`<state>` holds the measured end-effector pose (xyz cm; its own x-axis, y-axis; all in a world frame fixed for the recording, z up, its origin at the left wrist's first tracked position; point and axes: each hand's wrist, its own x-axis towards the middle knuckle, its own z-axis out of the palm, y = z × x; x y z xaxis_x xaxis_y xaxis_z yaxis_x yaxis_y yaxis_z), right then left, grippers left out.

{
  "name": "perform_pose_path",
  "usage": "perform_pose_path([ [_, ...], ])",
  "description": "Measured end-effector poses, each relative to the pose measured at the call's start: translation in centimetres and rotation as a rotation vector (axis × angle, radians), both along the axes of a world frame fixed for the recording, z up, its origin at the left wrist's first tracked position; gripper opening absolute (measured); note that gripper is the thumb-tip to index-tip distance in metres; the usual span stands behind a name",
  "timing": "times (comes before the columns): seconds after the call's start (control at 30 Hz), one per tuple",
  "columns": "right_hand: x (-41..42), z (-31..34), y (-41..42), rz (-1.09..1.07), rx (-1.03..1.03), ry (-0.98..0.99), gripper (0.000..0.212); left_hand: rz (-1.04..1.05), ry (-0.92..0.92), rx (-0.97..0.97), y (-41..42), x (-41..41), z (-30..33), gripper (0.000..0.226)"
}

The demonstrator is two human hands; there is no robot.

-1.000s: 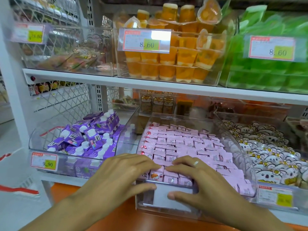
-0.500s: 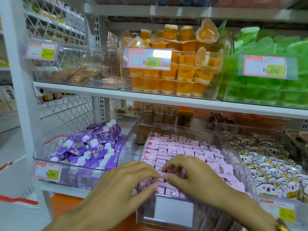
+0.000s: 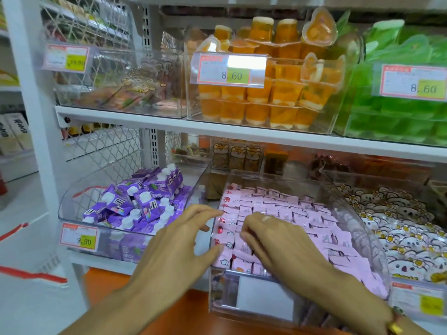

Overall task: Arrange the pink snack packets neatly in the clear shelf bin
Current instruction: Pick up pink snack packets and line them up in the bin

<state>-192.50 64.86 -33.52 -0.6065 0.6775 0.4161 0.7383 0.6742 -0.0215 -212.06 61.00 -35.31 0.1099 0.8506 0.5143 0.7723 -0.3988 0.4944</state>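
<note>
We see the clear shelf bin (image 3: 362, 223) on the lower shelf, filled with rows of pink snack packets (image 3: 285, 213). Our left hand (image 3: 179, 243) is spread at the bin's 9 o'clock wall, its thumb tip touching a front packet. Our right hand (image 3: 278, 245) lies over the front rows, fingers curled onto packets at the 7 o'clock corner. At the bin's 9 o'clock sit purple cartons (image 3: 142, 201).

We get single head view: looks forward, slightly down, close on clear shelf bin (image 3: 338, 189); both hands low in frame; upper shelf (image 3: 242, 134) above.
</note>
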Motion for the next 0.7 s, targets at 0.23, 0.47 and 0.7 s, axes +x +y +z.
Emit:
perform_pose_path([
  [0.23, -0.3, -0.4, 0.1, -0.013, -0.125, 0.436, 0.015, -0.001, -0.221, -0.114, 0.2, 0.1, -0.3, 0.050],
  [0.47, 0.2, 2.5, 0.9, -0.116, -0.093, 1.094, 0.017, -0.014, -0.212, 0.014, -0.2, 0.5, 0.3, 0.040],
  [0.7, 1.0, 2.8, -0.6, -0.155, -0.735, 1.564, 0.023, -0.186, -0.028, 0.174, -1.4, 1.8, 2.3, 0.067],
])
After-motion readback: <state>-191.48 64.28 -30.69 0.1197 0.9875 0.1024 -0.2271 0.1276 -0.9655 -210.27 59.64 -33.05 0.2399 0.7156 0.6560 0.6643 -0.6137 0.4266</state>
